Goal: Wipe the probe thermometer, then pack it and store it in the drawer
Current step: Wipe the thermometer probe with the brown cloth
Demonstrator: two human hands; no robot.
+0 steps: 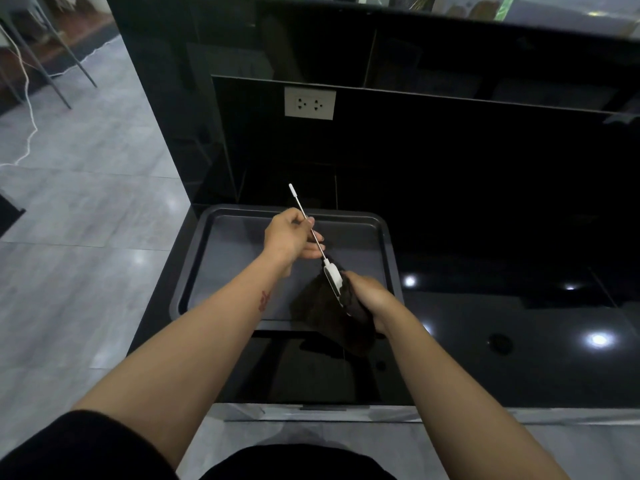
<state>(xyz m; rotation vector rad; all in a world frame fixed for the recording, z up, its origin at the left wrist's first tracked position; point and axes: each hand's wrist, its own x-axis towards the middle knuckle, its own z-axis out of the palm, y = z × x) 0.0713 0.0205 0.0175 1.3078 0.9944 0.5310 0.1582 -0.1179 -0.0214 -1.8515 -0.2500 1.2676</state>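
The probe thermometer [300, 204] is a thin metal rod with a white tip cap pointing up and away, and a white head [333, 276] at its lower end. My left hand [290, 237] pinches the rod near its middle. My right hand [369, 299] grips a dark cloth [329, 317] wrapped around the white head. Both hands hover over a dark baking tray [221, 244] on the black counter. No drawer front is clearly visible.
The glossy black countertop [502, 323] stretches right, with a black backsplash carrying a white double socket [310, 103]. Grey tiled floor [79, 216] lies to the left, with a white cable and chair legs far left.
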